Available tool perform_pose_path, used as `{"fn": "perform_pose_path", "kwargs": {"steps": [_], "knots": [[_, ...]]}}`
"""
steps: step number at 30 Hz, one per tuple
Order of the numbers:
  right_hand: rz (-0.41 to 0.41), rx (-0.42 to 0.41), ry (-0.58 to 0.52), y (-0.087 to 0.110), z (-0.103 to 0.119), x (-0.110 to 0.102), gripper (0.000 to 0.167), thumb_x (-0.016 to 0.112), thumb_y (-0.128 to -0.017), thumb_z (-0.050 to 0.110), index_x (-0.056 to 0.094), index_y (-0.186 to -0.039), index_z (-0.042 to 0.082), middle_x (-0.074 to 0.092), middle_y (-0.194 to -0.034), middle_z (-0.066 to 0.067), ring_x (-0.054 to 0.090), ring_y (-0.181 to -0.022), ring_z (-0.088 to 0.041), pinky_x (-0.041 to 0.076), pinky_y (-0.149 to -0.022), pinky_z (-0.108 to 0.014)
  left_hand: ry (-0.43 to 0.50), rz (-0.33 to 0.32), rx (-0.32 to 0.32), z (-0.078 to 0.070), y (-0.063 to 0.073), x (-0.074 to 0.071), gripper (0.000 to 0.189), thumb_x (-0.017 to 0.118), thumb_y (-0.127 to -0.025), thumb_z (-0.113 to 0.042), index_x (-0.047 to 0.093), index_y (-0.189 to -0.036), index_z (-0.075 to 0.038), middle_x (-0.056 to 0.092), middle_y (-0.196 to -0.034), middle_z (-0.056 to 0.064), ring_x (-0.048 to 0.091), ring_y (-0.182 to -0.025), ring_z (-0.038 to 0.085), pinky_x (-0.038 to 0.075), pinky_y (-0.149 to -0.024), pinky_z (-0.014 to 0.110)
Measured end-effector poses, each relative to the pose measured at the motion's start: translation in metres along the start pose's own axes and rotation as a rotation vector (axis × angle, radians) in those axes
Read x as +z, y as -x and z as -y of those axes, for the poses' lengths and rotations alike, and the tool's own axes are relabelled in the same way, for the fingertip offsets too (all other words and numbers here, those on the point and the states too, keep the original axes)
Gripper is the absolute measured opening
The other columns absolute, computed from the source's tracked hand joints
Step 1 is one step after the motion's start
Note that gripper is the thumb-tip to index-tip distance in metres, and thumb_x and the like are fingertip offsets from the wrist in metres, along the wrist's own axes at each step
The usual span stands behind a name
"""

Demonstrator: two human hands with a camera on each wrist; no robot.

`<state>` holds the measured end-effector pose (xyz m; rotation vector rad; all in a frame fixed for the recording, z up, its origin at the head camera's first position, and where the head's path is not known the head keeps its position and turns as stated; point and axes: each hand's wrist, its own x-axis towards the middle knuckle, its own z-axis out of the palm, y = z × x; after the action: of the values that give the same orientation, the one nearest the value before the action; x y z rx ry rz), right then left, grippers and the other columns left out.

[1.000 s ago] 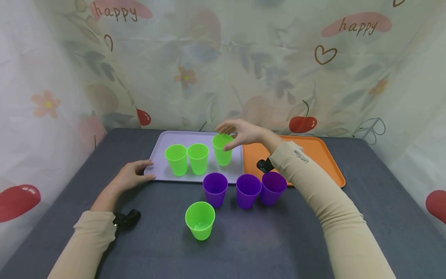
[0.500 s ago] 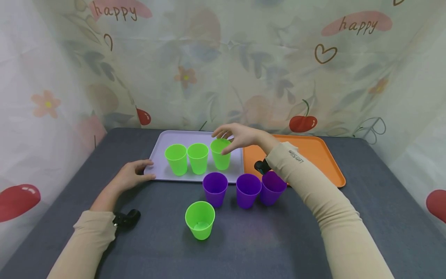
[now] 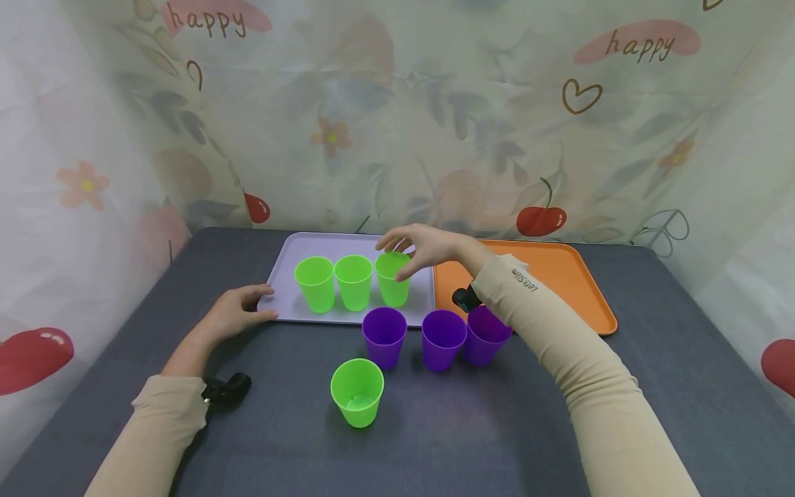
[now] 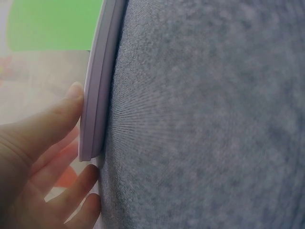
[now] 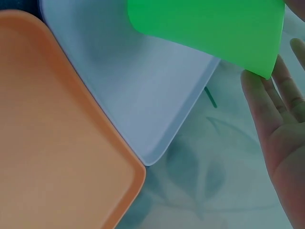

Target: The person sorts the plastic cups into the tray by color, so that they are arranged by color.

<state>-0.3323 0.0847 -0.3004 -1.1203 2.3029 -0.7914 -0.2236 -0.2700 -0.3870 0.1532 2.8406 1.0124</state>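
Three green cups stand in a row on the lilac tray (image 3: 304, 245): a left one (image 3: 315, 284), a middle one (image 3: 354, 283) and a right one (image 3: 393, 286). My right hand (image 3: 428, 247) holds the right green cup by its rim, thumb in front and fingers behind. In the right wrist view the fingers (image 5: 259, 98) touch that cup's rim. At the tray's near left corner, my left hand (image 3: 230, 314) touches the edge with loosely spread fingers. Its thumb (image 4: 71, 100) lies against the tray's rim in the left wrist view.
An orange tray (image 3: 559, 276) adjoins the lilac one on the right. Purple cups stand before the trays: one at left (image 3: 384, 338), one in the middle (image 3: 442, 340), one at right (image 3: 486, 336). Another green cup (image 3: 357, 393) stands nearer on the dark tabletop (image 3: 447, 442).
My right hand has lowered the right green cup and shifted it slightly left, beside the middle one. The left hand has stayed at the tray's corner.
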Motion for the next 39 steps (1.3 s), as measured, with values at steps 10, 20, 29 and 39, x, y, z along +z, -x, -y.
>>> {"fn": "perform_pose_path", "kwargs": {"steps": [10, 20, 29, 39], "knots": [[0.018, 0.007, -0.001, 0.0009, 0.0011, 0.0006, 0.065, 0.076, -0.076, 0.011, 0.046, -0.133, 0.006, 0.050, -0.136, -0.016, 0.047, -0.127, -0.032, 0.040, -0.106, -0.043, 0.006, -0.002, -0.002, -0.0013, 0.0008, 0.0003, 0.059, 0.069, -0.084, -0.028, 0.049, -0.132, 0.000, 0.042, -0.140, 0.028, 0.040, -0.129, 0.045, 0.031, -0.106, 0.058], [0.027, 0.005, 0.006, -0.0001, 0.0018, 0.0009, 0.067, 0.077, -0.075, 0.012, 0.046, -0.134, 0.008, 0.050, -0.136, -0.016, 0.049, -0.126, -0.031, 0.040, -0.106, -0.042, 0.001, -0.001, -0.001, -0.0008, 0.0008, 0.0004, 0.060, 0.069, -0.084, -0.028, 0.049, -0.133, 0.000, 0.041, -0.141, 0.028, 0.039, -0.130, 0.045, 0.030, -0.107, 0.058], [0.037, -0.007, 0.001, -0.0010, 0.0020, 0.0013, 0.066, 0.076, -0.075, 0.011, 0.046, -0.133, 0.006, 0.048, -0.137, -0.020, 0.049, -0.126, -0.033, 0.040, -0.106, -0.043, -0.007, -0.001, -0.011, 0.0006, -0.0011, 0.0011, 0.060, 0.069, -0.084, -0.028, 0.049, -0.133, -0.001, 0.041, -0.141, 0.028, 0.039, -0.130, 0.045, 0.031, -0.106, 0.058], [0.040, -0.016, 0.001, -0.0011, 0.0037, 0.0015, 0.066, 0.076, -0.075, 0.012, 0.045, -0.133, 0.005, 0.049, -0.136, -0.021, 0.049, -0.125, -0.034, 0.040, -0.105, -0.044, -0.007, -0.003, -0.007, 0.0010, -0.0010, 0.0010, 0.059, 0.069, -0.084, -0.028, 0.049, -0.132, -0.001, 0.041, -0.141, 0.028, 0.039, -0.130, 0.045, 0.031, -0.106, 0.058]]}}
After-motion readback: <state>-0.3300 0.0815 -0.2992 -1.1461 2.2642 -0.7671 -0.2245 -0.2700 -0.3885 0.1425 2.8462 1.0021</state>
